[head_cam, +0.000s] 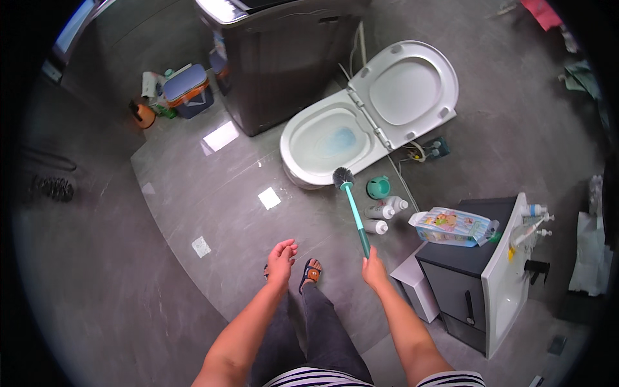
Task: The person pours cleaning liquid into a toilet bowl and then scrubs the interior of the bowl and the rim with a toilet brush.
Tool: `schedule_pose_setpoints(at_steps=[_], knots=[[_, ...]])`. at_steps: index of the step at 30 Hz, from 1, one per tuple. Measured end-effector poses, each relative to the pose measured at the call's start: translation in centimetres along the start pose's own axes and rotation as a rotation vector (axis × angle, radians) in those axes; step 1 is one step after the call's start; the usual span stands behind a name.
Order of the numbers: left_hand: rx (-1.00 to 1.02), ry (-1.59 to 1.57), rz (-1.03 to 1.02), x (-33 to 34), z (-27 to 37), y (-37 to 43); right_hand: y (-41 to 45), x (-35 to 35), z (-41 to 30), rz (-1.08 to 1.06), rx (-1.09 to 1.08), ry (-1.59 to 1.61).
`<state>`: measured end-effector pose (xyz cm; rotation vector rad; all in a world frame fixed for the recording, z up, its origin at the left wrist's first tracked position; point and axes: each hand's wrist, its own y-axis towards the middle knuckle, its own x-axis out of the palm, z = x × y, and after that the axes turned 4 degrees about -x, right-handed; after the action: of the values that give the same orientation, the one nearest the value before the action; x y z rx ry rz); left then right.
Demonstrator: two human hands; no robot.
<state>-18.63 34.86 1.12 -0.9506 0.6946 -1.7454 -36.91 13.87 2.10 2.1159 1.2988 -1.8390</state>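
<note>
My right hand (374,267) grips the dark green handle end of a toilet brush (355,208). Its dark bristle head points away from me and overlaps the near rim of the white toilet bowl (309,176) in this view; whether they touch, I cannot tell. Bluish water lies in the bowl, and the seat and lid (411,87) are raised. Over the floor by my feet, my left hand (282,261) holds nothing, its fingers loosely curled and apart. A round green brush holder (378,187) stands beside the toilet base, to the right of the brush head.
Several white bottles (379,212) stand near the holder. To the right is a sink cabinet (454,285) with a pack of wipes (454,225) on top. A dark washing machine (285,67) borders the toilet's left. A lidded bucket (189,92) and an orange bottle (143,115) sit farther left.
</note>
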Motion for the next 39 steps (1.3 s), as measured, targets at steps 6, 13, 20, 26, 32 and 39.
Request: schedule_pose_setpoints(at_steps=[6, 13, 20, 26, 32, 39], knots=[[-0.046, 0.097, -0.019, 4.4, -0.7, 0.6, 5.8, -2.3, 4.7, 0.089, 0.123, 0.048], [-0.045, 0.167, 0.027, 10.1, -1.9, 1.5, 8.2, -6.5, 7.8, 0.089, 0.18, 0.146], [-0.047, 0.165, -0.012, 18.3, -2.8, 2.9, 11.4, -10.7, 11.0, 0.161, -0.013, 0.111], [-0.043, 0.15, 0.001, 21.5, -2.7, 3.8, 8.4, -9.4, 10.6, -0.141, 0.014, 0.061], [-0.033, 0.133, 0.029, 22.8, -2.3, 4.8, 16.9, -10.2, 7.1, 0.065, -0.265, 0.289], [-0.008, 0.116, 0.073, 20.6, -1.0, 6.3, 32.4, -6.9, -1.2, -0.178, -0.032, 0.138]])
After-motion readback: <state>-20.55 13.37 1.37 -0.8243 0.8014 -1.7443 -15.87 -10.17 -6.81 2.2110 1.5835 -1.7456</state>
